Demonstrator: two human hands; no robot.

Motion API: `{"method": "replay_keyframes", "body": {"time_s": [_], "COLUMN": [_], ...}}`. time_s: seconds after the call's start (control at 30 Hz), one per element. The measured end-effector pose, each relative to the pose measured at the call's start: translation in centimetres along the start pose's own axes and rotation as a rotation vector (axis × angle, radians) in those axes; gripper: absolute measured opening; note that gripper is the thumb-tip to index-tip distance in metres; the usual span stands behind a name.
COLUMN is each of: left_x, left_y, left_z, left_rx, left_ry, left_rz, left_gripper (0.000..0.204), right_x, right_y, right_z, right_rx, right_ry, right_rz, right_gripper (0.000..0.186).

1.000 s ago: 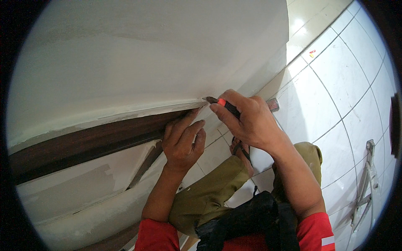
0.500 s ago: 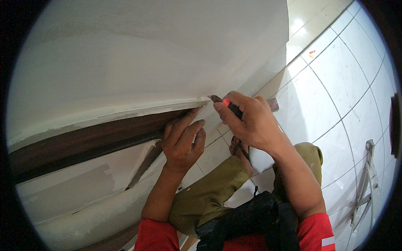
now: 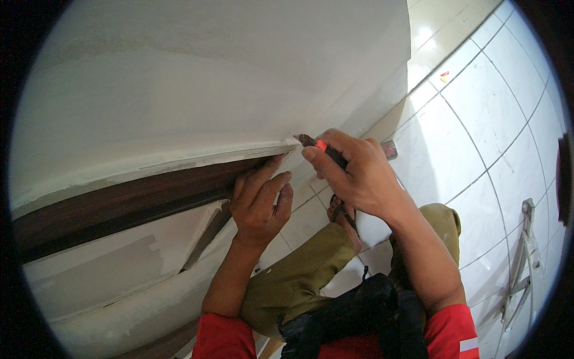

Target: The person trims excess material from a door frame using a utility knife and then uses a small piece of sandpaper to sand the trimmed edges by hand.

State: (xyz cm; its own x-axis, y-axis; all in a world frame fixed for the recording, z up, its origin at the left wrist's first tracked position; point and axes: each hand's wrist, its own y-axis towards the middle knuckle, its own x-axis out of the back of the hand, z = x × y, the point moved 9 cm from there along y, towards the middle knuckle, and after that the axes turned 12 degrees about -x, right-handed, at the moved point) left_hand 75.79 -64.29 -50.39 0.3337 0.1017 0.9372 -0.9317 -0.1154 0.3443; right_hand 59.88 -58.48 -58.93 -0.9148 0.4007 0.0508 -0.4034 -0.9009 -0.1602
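Observation:
My right hand (image 3: pixel 359 173) is closed round a utility knife (image 3: pixel 329 153) with a black and red handle. Its dark, stained blade rests at the right end of a narrow pale edge strip (image 3: pixel 197 158), where a white wall panel (image 3: pixel 197 78) meets a dark brown wooden frame (image 3: pixel 137 194). Just below that corner, my left hand (image 3: pixel 260 206) reaches up with its forefinger stretched against the underside of the strip. The other left fingers are loosely bent, and nothing shows in them.
A white panel with a grey patch (image 3: pixel 110 269) lies below the frame. White floor tiles (image 3: pixel 478 131) spread to the right, with a metal stepladder (image 3: pixel 526 257) at the far right. A small red and yellow scrap (image 3: pixel 444 76) lies on the tiles. A black bag (image 3: pixel 353 311) hangs at my waist.
The knife and my right fingers have shifted slightly left and up at the corner of the strip. My left hand stays nearly in place.

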Motion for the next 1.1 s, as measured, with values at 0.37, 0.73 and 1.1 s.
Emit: {"method": "replay_keyframes", "body": {"time_s": [0.37, 0.73, 1.1], "left_x": [0.0, 0.0, -0.1], "left_y": [-0.1, 0.0, 0.0], "left_z": [0.0, 0.0, -0.2], "left_rx": [-0.02, -0.033, -0.046], "left_ry": [-0.011, -0.004, 0.014], "left_rz": [0.001, 0.003, 0.004], "left_gripper": [0.025, 0.023, 0.02], "right_x": [0.1, -0.4, -1.0], "right_y": [0.0, 1.2, 1.7], "right_z": [0.4, -0.9, -0.9], "right_rx": [0.16, -0.069, -0.021], "right_ry": [0.086, 0.155, 0.16], "right_rz": [-0.022, 0.041, 0.059], "right_gripper": [0.039, 0.043, 0.041]}}
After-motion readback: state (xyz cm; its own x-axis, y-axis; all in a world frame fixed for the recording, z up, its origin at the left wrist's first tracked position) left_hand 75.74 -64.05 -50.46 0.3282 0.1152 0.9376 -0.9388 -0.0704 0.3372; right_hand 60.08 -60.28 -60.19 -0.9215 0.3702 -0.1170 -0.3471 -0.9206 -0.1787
